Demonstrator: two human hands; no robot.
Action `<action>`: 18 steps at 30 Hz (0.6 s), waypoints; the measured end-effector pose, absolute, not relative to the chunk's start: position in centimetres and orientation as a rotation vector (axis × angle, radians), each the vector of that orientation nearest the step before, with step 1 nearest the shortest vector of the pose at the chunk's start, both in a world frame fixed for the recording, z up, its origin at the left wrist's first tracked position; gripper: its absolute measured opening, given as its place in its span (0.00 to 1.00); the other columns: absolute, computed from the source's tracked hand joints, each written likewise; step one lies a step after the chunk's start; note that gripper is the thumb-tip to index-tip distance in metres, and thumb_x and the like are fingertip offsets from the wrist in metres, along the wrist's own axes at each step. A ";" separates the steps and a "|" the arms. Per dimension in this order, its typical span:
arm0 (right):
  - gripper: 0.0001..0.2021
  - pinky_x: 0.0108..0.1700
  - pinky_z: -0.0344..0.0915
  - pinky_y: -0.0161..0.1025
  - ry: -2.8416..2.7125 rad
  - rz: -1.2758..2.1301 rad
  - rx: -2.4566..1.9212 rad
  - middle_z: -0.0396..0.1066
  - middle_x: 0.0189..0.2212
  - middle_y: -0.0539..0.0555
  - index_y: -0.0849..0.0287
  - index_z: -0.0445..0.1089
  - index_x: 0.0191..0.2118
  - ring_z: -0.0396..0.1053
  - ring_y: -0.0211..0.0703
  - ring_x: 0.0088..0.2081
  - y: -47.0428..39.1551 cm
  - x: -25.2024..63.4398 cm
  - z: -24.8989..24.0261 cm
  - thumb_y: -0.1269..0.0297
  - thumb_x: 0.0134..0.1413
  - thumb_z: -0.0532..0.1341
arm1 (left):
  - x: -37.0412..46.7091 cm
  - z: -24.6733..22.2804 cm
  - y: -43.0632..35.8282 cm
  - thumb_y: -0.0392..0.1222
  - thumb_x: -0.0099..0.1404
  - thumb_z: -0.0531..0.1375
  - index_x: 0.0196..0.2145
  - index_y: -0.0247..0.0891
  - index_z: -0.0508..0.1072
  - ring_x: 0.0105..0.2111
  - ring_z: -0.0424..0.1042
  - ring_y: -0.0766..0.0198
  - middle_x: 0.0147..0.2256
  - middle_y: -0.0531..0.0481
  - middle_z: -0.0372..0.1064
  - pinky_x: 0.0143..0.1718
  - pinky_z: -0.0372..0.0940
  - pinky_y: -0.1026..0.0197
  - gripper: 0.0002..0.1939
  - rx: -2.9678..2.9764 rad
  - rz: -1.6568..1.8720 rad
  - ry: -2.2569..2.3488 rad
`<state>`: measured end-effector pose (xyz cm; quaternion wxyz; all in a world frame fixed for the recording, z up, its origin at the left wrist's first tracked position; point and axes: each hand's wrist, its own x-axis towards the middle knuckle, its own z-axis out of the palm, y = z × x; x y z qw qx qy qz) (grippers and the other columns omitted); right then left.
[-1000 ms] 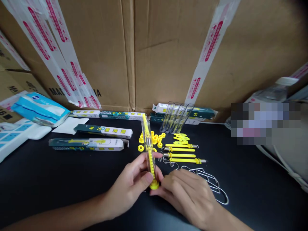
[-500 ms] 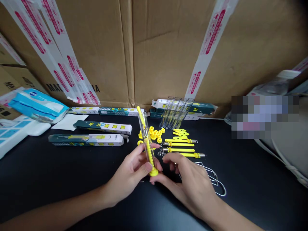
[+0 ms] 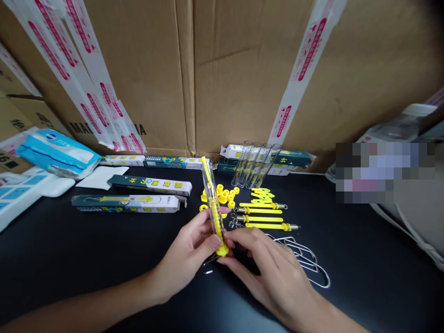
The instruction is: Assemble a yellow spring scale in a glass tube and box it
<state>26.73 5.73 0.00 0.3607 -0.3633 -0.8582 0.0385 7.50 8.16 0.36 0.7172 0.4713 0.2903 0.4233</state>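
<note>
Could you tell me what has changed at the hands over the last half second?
The right hand's forefinger has moved leftward to the lower end of the clear tube; whether it grips the yellow cap is unclear. The left hand stays closed around the tube; the yellow rods lie as before.

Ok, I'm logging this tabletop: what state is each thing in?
Held tube, tilted, yellow rod inside, gripped by left hand
Yellow cap, at that tube's lower end, by the right hand
Spare tubes, tilted against boxes
Yellow rings, loose, clustered
Spare rods, lying flat, side by side
Wire hooks, lying overlapped
Front box, lying flat, end flap out
Blue packet, lying slanted
Bottle, capped, label pixelated
</note>
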 end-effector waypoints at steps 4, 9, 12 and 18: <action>0.14 0.38 0.70 0.37 -2.172 0.136 -0.972 0.76 0.37 0.52 0.57 0.63 0.53 0.74 0.41 0.34 5.6 26.9 -0.4 0.65 0.66 0.64 | 7.5 0.4 8.0 0.49 0.68 0.67 0.57 0.43 0.71 0.39 0.74 0.65 0.37 0.51 0.76 0.45 0.67 0.65 0.22 1.055 0.941 0.637; 0.11 0.29 0.66 0.34 -1.990 0.380 -1.179 0.72 0.31 0.46 0.53 0.63 0.41 0.68 0.37 0.26 5.3 26.5 -0.7 0.59 0.63 0.67 | 7.6 0.5 8.2 0.49 0.68 0.67 0.56 0.42 0.70 0.37 0.73 0.68 0.35 0.53 0.76 0.42 0.66 0.68 0.23 1.054 0.968 0.654; 0.11 0.26 0.62 0.33 -1.916 0.614 -1.262 0.69 0.26 0.44 0.54 0.65 0.35 0.65 0.36 0.23 5.3 26.0 -0.4 0.57 0.63 0.67 | 7.7 0.6 8.3 0.47 0.66 0.69 0.56 0.41 0.69 0.36 0.74 0.68 0.34 0.54 0.75 0.41 0.67 0.68 0.24 1.036 0.998 0.643; 0.09 0.28 0.60 0.34 -1.886 0.844 -1.262 0.68 0.25 0.45 0.56 0.73 0.35 0.62 0.37 0.24 5.6 25.4 0.1 0.57 0.63 0.66 | 7.5 0.3 8.2 0.47 0.66 0.68 0.56 0.41 0.68 0.34 0.75 0.69 0.35 0.53 0.76 0.41 0.68 0.67 0.24 1.044 1.052 0.654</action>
